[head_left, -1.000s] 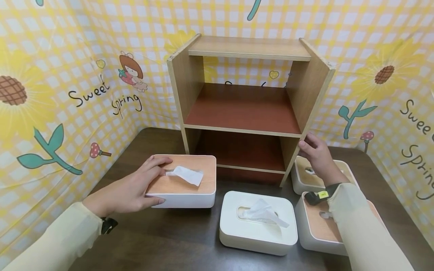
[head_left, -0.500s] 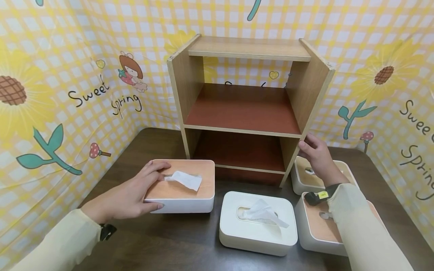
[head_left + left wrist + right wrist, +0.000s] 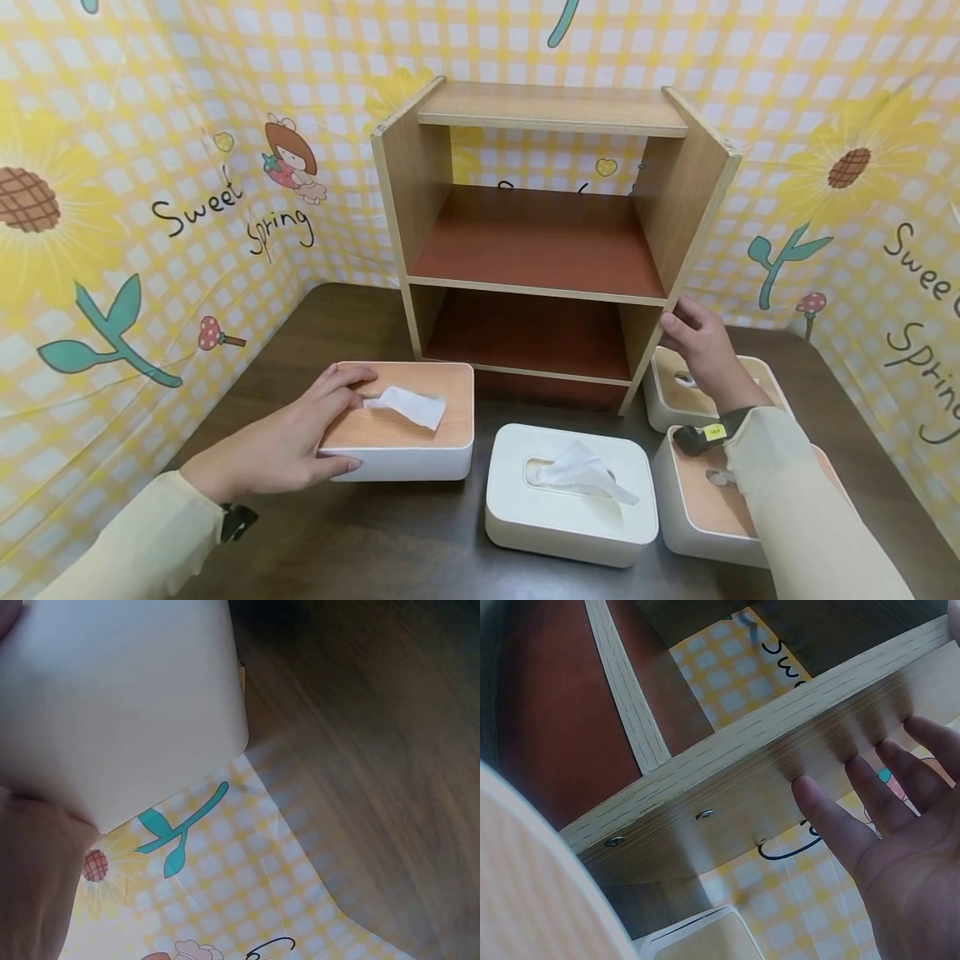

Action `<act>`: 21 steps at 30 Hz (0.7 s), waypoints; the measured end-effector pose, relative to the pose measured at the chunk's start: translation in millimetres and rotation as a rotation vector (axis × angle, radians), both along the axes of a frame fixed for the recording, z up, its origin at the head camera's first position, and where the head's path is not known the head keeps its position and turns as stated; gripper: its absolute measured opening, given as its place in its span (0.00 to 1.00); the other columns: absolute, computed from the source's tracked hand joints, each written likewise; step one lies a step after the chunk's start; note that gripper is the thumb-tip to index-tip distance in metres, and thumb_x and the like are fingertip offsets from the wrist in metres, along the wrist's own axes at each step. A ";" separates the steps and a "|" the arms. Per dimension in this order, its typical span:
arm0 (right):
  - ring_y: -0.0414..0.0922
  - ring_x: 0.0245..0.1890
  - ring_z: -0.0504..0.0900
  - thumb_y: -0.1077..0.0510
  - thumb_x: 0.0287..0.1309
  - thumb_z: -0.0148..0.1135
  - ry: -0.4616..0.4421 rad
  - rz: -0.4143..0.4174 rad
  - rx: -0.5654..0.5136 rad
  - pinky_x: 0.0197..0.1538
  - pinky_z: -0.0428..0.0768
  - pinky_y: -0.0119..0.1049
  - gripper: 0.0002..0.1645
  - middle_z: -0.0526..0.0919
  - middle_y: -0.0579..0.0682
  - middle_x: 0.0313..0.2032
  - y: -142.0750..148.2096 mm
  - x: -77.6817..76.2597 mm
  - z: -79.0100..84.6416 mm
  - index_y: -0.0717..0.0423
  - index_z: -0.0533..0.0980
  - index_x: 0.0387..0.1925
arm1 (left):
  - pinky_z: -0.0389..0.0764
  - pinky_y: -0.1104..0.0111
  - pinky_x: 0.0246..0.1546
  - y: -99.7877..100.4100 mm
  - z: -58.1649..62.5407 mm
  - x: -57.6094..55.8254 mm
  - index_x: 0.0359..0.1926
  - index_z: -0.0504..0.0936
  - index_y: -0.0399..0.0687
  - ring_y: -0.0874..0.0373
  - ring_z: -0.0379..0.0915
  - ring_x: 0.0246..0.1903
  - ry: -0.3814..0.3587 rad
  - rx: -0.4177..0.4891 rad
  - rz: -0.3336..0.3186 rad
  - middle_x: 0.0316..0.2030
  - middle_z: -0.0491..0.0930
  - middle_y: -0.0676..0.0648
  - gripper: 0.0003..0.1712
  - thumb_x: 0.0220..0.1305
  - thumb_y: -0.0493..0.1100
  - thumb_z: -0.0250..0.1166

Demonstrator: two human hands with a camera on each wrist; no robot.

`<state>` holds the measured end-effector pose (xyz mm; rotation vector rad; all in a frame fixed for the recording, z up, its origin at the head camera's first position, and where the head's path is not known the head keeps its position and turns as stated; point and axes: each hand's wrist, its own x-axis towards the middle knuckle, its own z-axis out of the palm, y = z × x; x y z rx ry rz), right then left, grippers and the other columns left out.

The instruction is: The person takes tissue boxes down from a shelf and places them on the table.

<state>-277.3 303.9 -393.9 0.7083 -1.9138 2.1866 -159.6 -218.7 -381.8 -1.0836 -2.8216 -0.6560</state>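
My left hand (image 3: 296,437) grips the left end of a tissue box (image 3: 442,446), fingers over its wood-coloured lid and thumb on its white front side. A white tissue sticks out of the lid slot. In the left wrist view, the white body of the tissue box (image 3: 135,705) fills the upper left; whether it touches the table cannot be told. My right hand (image 3: 705,354) touches the right side panel of the wooden shelf (image 3: 682,208). The right wrist view shows fairly straight fingers (image 3: 870,787), tips pressed on the outer face, with the thumb mostly out of frame.
An all-white tissue box (image 3: 525,508) stands front centre. Two more tissue boxes stand at right under my right arm, a wood-lidded one (image 3: 720,508) in front and a paler one (image 3: 765,371) behind. A yellow checked cloth (image 3: 300,50) hangs around the dark table (image 3: 337,550).
My left hand and the gripped tissue box have moved down in the head view, toward me or lower. The right hand stays on the shelf's side panel.
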 end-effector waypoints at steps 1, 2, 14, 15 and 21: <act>0.40 0.43 0.80 0.63 0.69 0.55 0.001 -0.001 -0.001 0.46 0.80 0.32 0.17 0.80 0.49 0.46 0.0 0.1 0.0 0.46 0.78 0.54 | 0.45 0.64 0.69 0.0 -0.7 0.1 0.48 0.71 0.55 0.45 0.41 0.72 0.000 0.001 0.000 0.71 0.53 0.54 0.25 0.56 0.54 0.73; 0.40 0.43 0.80 0.63 0.69 0.55 0.001 -0.001 -0.002 0.46 0.80 0.32 0.17 0.80 0.48 0.46 0.0 0.2 -0.1 0.46 0.78 0.54 | 0.46 0.66 0.68 -0.1 -1.6 0.1 0.49 0.71 0.55 0.45 0.42 0.72 0.001 0.004 -0.004 0.71 0.53 0.54 0.25 0.55 0.54 0.73; 0.40 0.42 0.80 0.64 0.68 0.56 -0.014 -0.006 -0.020 0.46 0.80 0.33 0.16 0.81 0.48 0.45 -1.6 0.6 0.1 0.46 0.79 0.53 | 0.39 0.60 0.70 -1.7 -11.1 1.9 0.47 0.70 0.54 0.44 0.40 0.72 -0.012 0.028 -0.020 0.71 0.54 0.51 0.27 0.52 0.50 0.76; 0.40 0.42 0.80 0.64 0.68 0.56 -0.015 -0.008 -0.019 0.46 0.80 0.33 0.16 0.81 0.48 0.45 -1.6 0.7 0.1 0.46 0.79 0.53 | 0.39 0.59 0.70 -1.7 -11.4 2.0 0.47 0.70 0.54 0.44 0.40 0.72 -0.013 0.029 -0.018 0.71 0.54 0.51 0.27 0.52 0.50 0.76; 0.40 0.42 0.80 0.64 0.68 0.56 -0.011 0.000 -0.018 0.46 0.80 0.33 0.16 0.80 0.48 0.45 -0.6 0.1 0.0 0.46 0.79 0.52 | 0.39 0.59 0.70 -1.8 -13.8 0.7 0.47 0.70 0.54 0.45 0.41 0.72 -0.004 0.022 -0.023 0.70 0.54 0.51 0.27 0.52 0.51 0.76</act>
